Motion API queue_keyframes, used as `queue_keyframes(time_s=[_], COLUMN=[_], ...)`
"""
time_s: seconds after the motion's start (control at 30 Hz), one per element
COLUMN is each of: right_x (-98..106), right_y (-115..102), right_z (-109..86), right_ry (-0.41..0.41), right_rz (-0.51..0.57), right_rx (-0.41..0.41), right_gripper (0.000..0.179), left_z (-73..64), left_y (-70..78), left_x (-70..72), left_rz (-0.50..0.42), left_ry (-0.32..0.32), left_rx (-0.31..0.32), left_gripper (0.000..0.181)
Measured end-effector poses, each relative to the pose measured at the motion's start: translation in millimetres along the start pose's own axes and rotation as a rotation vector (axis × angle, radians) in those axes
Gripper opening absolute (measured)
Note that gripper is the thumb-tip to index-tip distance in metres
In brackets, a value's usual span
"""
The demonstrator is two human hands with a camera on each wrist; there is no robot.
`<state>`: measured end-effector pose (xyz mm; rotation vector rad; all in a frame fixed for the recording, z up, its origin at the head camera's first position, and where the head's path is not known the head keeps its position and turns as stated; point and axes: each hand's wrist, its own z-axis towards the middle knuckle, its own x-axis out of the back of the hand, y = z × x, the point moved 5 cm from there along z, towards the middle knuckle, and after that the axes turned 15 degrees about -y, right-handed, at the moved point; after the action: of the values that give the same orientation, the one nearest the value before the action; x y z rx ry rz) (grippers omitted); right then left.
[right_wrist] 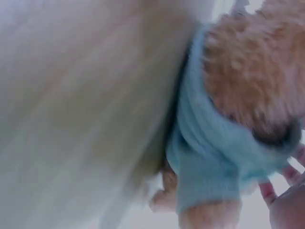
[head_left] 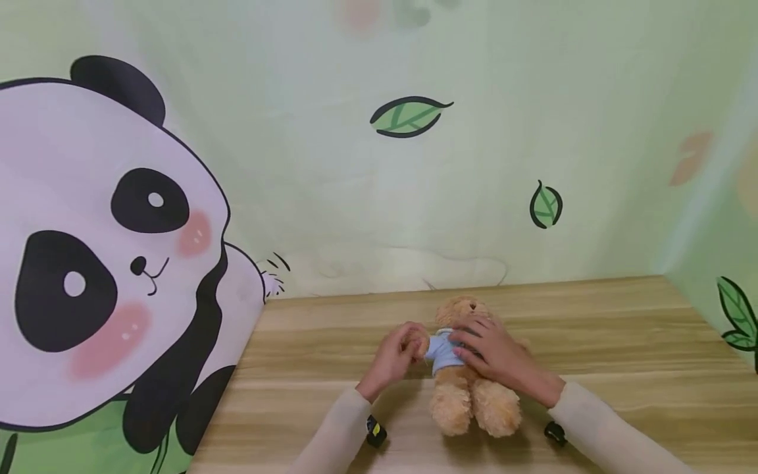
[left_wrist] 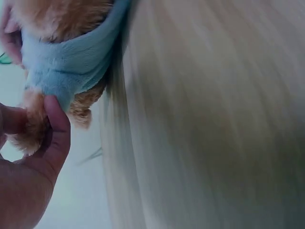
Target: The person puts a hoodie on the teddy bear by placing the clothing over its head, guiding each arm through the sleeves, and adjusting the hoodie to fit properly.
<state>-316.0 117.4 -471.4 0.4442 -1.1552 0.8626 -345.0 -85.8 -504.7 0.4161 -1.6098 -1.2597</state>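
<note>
A light-brown teddy bear (head_left: 453,392) in a light-blue shirt (head_left: 443,352) lies on its back on the table, legs towards me. My left hand (head_left: 395,355) pinches its furry paw, at the end of the sleeve on the left. In the left wrist view thumb and fingers close round that bear's arm (left_wrist: 34,112). My right hand (head_left: 497,349) lies across the bear's chest with fingers extended over the shirt, hiding part of it and the lower face. The right wrist view has the shirt (right_wrist: 209,164) up close, with fingertips (right_wrist: 268,192) at its far side.
The wood-grain table (head_left: 320,342) spreads out around the bear. Behind it hangs a pale green backdrop (head_left: 308,164) with printed leaves and a big panda (head_left: 89,197) at left. Small black devices (head_left: 376,432) sit at both wrists.
</note>
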Motion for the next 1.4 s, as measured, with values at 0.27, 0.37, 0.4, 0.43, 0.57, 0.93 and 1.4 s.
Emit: queue_keyframes(time_s=[0.27,0.37,0.4,0.43,0.57,0.93,1.4], right_x=[23,19,18,16,11,12,19], right_y=[40,50,52,53,55,62,34], right_z=[-44.1,-52.3,-53.4,-53.7,-52.6,-57.7,-45.2], right_ry=[-0.073,-0.176,-0.187,-0.191,-0.142,-0.052,0.037], right_rz=[0.062,0.227,0.282,0.326,0.384,0.386,0.014], right_rx=[-0.32,-0.387,-0.392,-0.394,-0.405,-0.418,-0.243], right_gripper=[0.025,0.025,0.024,0.023,0.016,0.014,0.027], left_z=[-4.8,-6.7,-7.2,-7.5,-10.8,-18.7,-21.8], left_y=[1.2,0.7,0.7,1.0,0.2,-16.5,15.4], left_x=[2.5,6.3,7.3,8.4,14.2,31.5,23.2], left_rz=[0.125,0.12,0.131,0.14,0.102,-0.012,0.362], left_ry=[0.031,0.062,0.071,0.078,0.125,0.207,0.103], left_rx=[-0.002,0.009,0.012,0.01,0.023,0.16,0.062], left_gripper=[0.012,0.016,0.017,0.018,0.013,0.005,0.035])
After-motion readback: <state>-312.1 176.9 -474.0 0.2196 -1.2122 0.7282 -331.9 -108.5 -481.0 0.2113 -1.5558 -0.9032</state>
